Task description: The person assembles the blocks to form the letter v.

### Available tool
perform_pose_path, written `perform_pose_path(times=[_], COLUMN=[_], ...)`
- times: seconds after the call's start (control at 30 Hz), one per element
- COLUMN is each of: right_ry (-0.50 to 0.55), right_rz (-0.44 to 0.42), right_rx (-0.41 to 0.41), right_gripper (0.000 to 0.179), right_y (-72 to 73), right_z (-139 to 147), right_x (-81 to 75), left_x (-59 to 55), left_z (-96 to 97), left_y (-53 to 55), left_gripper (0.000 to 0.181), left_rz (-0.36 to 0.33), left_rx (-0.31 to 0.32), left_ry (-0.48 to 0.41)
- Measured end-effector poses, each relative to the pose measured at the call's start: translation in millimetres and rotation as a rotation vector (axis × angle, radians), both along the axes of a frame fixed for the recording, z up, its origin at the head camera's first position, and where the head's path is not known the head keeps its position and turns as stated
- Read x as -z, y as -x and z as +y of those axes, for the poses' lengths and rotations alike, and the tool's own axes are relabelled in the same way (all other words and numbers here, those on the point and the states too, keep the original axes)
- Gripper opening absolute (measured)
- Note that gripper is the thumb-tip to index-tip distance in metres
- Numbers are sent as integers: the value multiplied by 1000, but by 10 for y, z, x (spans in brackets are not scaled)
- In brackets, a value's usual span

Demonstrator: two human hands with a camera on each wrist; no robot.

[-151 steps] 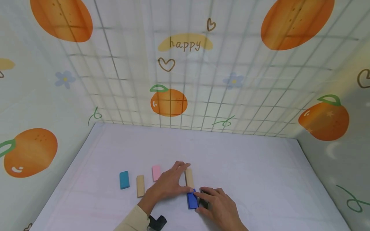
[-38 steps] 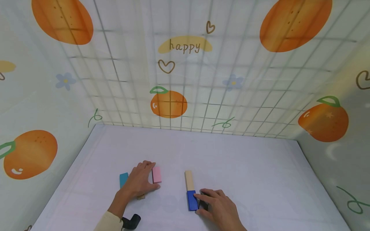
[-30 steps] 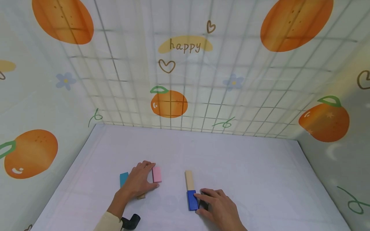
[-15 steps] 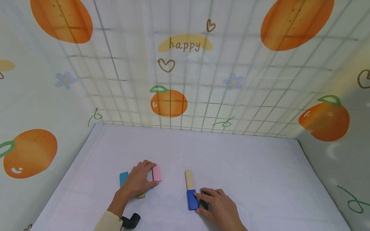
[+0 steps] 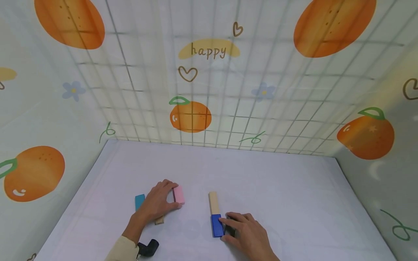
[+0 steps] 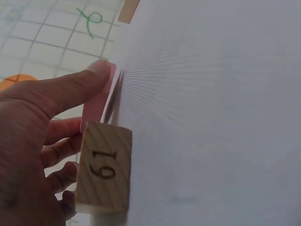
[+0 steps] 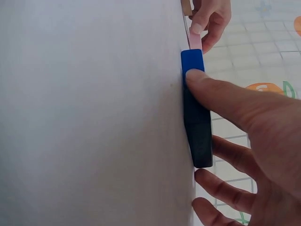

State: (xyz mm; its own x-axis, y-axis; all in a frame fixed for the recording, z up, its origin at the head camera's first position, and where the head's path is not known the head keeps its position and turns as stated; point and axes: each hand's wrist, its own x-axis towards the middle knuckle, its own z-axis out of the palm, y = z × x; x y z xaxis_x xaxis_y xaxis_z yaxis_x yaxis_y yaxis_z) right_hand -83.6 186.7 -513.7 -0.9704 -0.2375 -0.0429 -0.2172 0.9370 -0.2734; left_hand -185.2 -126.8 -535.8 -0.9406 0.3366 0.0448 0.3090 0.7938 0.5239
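Note:
My left hand (image 5: 158, 203) pinches a pink wooden block (image 5: 179, 195) between thumb and fingers. A narrow shadowed gap shows under this block in the left wrist view. Below that hand lies a plain wooden block (image 6: 104, 167) with a number on its end, mostly covered in the head view. My right hand (image 5: 249, 233) holds a blue block (image 5: 217, 225) by its ends, thumb on the near end in the right wrist view. Right beside the blue one, under the same hand, is a black block (image 7: 201, 143). Another plain block (image 5: 213, 203) touches the blue block's far end.
A teal block (image 5: 139, 201) lies left of the left hand, partly covered by it. The white table (image 5: 277, 181) runs back to patterned cloth walls (image 5: 228, 119). A black device (image 5: 149, 248) sits at the left wrist.
My left hand has left the plain block behind the blue one, moved left and taken hold of the pink block, which has just shifted slightly right and away. The right hand stays put.

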Motion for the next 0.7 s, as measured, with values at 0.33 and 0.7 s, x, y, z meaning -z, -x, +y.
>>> perform_pose_path(times=[0.33,0.7], right_ry=[4,-2], right_rz=[-50,-68], right_rx=[19,11], right_gripper=[50,50], right_y=[12,20], right_z=[-18,-11], right_x=[-17,-31], left_x=[-37,-128], left_z=[83,259], left_y=[72,144], left_gripper=[65,64], left_rz=[15,34], left_rx=[45,63], left_ry=[-33,-50])
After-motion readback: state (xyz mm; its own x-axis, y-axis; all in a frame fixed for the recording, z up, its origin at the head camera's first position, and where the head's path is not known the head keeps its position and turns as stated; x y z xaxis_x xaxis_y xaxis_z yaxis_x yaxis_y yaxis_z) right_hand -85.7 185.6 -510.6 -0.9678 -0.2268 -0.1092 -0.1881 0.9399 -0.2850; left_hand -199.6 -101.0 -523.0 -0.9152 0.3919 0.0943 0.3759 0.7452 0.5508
